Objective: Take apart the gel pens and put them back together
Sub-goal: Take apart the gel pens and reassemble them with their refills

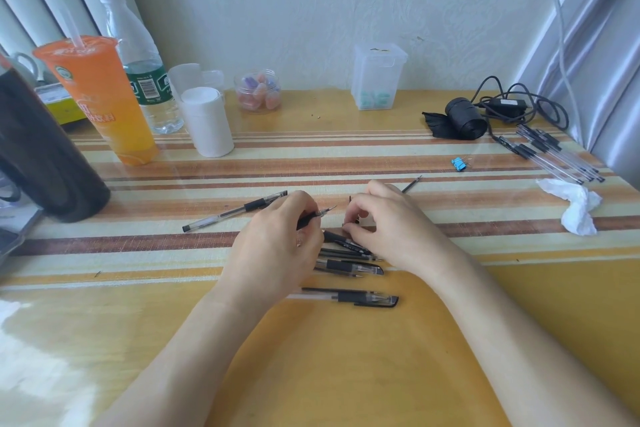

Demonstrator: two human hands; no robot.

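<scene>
Seen from the head camera, a person worked over a striped surface [381, 163] strewn with gel pens. The left hand [277, 246] was closed around a black-gripped pen [311, 218], its bare writing tip pointing up and to the right, clear of the fingers. The right hand [384, 222] was curled just beside it, thumb and forefinger pinched on a small dark part [347, 225]; what that part was could not be told, though it looked like a nose cone or cap piece.

Between and below the hands lay a loose cluster of pen parts [349, 255], and nearer the person a capped pen [363, 298] rested alone. An uncapped, clear-barrelled pen [235, 211] lay to the left, and a loose refill [411, 184] showed beyond the right hand. A bundle of finished pens [557, 158] sat well apart at the far right, near a blue binder clip [459, 163] and a crumpled tissue [575, 204]. An orange drink [104, 104] and a water bottle [142, 62] stood at the far left.

The step in hand appeared to be reassembly of one pen, though disassembly could not be ruled out. The next move would likely call for lining the small part up with the exposed tip and seating it by a steady twist or push while the left hand kept the barrel fixed.
</scene>
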